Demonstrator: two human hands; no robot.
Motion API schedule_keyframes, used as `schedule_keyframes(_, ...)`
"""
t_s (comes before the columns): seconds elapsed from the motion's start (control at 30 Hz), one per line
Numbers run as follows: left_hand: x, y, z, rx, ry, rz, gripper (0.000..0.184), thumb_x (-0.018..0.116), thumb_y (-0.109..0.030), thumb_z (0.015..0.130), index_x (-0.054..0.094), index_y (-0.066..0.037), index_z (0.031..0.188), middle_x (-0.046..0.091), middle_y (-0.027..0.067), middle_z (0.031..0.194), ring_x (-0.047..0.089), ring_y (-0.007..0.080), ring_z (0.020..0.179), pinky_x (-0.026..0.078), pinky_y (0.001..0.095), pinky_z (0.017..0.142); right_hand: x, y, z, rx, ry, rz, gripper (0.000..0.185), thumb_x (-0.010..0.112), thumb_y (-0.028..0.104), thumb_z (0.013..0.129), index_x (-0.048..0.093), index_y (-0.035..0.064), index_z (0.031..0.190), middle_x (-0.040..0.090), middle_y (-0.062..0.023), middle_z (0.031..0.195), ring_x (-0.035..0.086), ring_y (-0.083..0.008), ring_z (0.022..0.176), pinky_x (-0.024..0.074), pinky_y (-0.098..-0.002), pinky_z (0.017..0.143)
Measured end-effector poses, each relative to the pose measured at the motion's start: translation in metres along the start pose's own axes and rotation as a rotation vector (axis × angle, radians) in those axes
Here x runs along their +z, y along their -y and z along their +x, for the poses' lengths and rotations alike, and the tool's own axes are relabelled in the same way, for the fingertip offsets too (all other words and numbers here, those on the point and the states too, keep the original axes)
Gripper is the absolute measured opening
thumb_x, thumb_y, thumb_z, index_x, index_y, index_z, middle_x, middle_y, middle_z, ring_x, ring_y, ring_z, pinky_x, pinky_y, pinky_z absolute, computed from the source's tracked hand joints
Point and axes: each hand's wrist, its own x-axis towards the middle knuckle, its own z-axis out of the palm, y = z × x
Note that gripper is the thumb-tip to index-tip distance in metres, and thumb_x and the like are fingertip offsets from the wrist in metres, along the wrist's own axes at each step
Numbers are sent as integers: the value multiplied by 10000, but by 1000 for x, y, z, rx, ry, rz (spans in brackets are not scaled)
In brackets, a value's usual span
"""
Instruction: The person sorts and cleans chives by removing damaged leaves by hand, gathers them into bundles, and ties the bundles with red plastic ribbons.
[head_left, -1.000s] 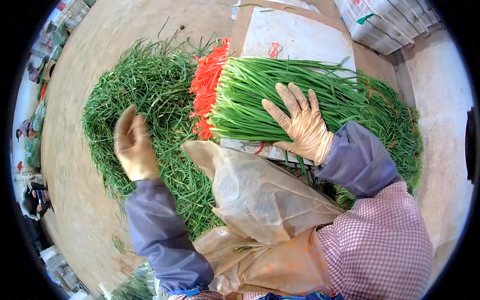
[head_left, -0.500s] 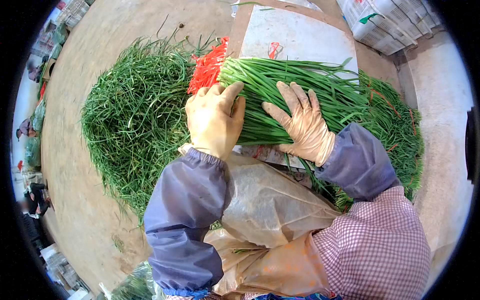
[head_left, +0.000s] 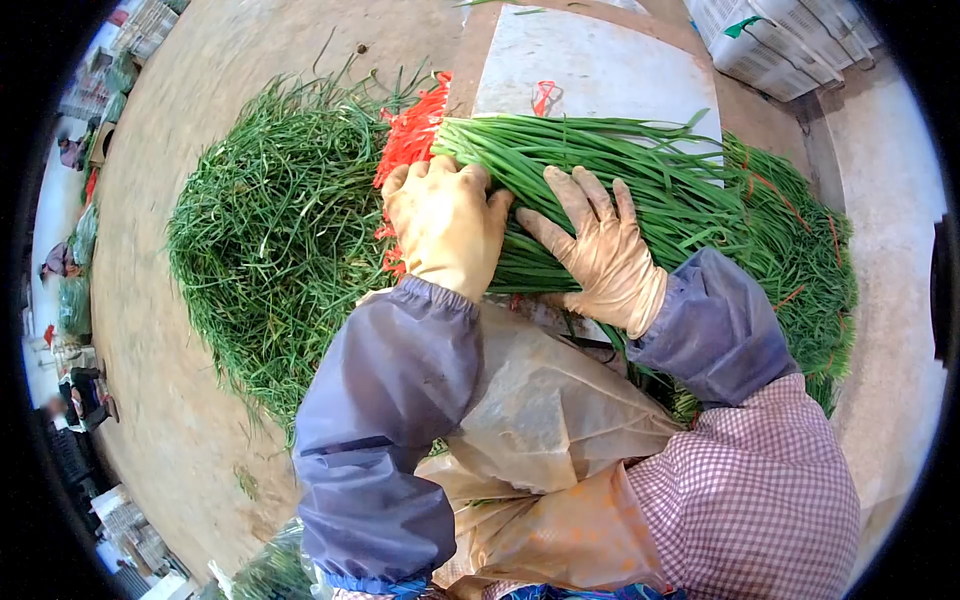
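Long green stalks lie in a thick layer across a white board, their pale cut ends to the left beside a cluster of red ties. My left hand, gloved, rests over the pale ends with its fingers curled around some stalks; the fingertips are partly hidden. On the middle of the layer lies my right hand, also gloved, palm down with its fingers spread. A tan plastic apron covers my lap below the board.
A big heap of loose green leaves fills the floor at the left. Tied green bundles lie at the right. White crates stand at the upper right. People are at the far left edge.
My left hand has moved right from above the loose heap onto the pale stalk ends and closed on them. My right hand has stayed on the stalks.
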Motion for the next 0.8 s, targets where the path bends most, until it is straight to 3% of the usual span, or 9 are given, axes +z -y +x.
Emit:
schedule_keyframes(0.2,10,13,-6,45,-54,-165,133,692,-201,769,669,-82,821,634,88,832,599,295,866,433,430,832,0,-3,-1,-23,6,12,1026,833,412,590,316,299,1469,184,-179,1538,203,-421,1395,149,-618,1109)
schedule_keyframes(0.27,6,33,-14,133,-223,-280,86,685,-83,763,615,-49,799,617,104,801,598,307,781,460,402,737,2,-5,-2,-39,-18,29,1031,833,427,595,308,302,1474,180,-182,1540,205,-428,1393,155,-623,1104)
schedule_keyframes(0.33,-4,64,-27,-13,-346,-451,123,665,-119,858,619,-10,890,609,83,757,584,220,708,475,339,674,3,-7,-3,-47,-31,35,1037,831,443,598,300,300,1478,176,-185,1541,214,-432,1388,166,-626,1099)
schedule_keyframes(0.4,-46,76,-39,-602,-244,-553,209,597,-215,953,633,-9,952,645,48,871,589,141,827,476,291,739,3,-7,-3,-56,-39,33,1043,831,455,600,295,297,1481,175,-187,1541,223,-437,1383,176,-630,1093)
schedule_keyframes(0.47,-37,132,-55,-793,-490,-814,222,639,-173,920,624,-10,1070,655,39,963,596,139,871,471,267,817,2,-7,-2,-65,-43,24,1048,832,462,600,293,291,1482,176,-189,1541,232,-441,1378,186,-637,1086)
schedule_keyframes(0.53,-39,155,-69,-788,-306,-522,242,630,-134,917,612,-13,1126,656,64,1043,606,171,960,465,300,900,1,-8,-2,-78,-35,18,973,793,482,651,319,279,1476,167,-205,1540,230,-454,1374,205,-648,1076)
schedule_keyframes(0.63,-48,104,-67,-327,-290,-531,316,651,-81,881,604,-21,1189,616,108,1221,552,222,1167,408,361,1027,-1,-12,0,-86,-9,-4,934,776,485,676,334,270,1471,172,-211,1537,236,-456,1371,220,-655,1069)
schedule_keyframes(0.7,-63,66,-49,153,-265,-197,464,722,-27,745,614,-50,1196,609,141,1229,542,308,1193,403,416,1037,-2,-15,1,-95,-5,-43,973,789,450,671,298,245,1486,202,-195,1531,274,-418,1365,250,-626,1071)
schedule_keyframes(0.8,-67,22,-40,348,149,-42,825,808,-199,647,462,-152,1394,372,114,1494,286,358,1406,175,546,1148,-6,-26,4,-116,-38,48,1028,788,421,670,234,203,1507,234,-173,1527,312,-380,1355,282,-572,1075)
